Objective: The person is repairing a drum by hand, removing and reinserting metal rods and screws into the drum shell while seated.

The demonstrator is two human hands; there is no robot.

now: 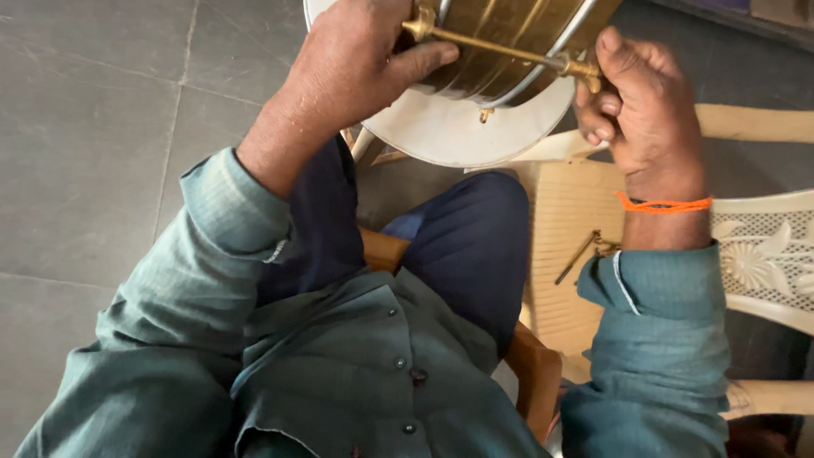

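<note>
A round drum with a shiny brass-coloured metal shell (509, 42) sits at twelve o'clock in the view, tilted on its side so its smooth off-white skin head (462, 127) faces down toward the lap. A slim brass tension rod (500, 51) with a small hooked fitting at each end runs across the shell from eleven o'clock to one o'clock.

The left hand (356, 64) lies over the drum's upper left edge, fingers wrapped round the rim and the thumb (424, 61) pressed flat on the shell just under the rod's left fitting, so it is grasping the drum. The right hand (636, 102) is at one o'clock, its fingers clenched into a tight curl around the rod's right fitting (585, 72); a thin orange thread (666, 203) circles that wrist.

Both arms wear a teal woven shirt (339, 365) with dark buttons, over dark blue trousers (466, 246). At three o'clock stands a cream moulded plastic chair (763, 254) with a ribbed seat and floral lattice back; a second loose brass rod (581, 254) lies on that seat, partly hidden by the right cuff. Under the thigh shows a brown wooden seat edge (534, 365). Grey stone floor tiles (93, 136) with pale grout lines fill nine o'clock
</note>
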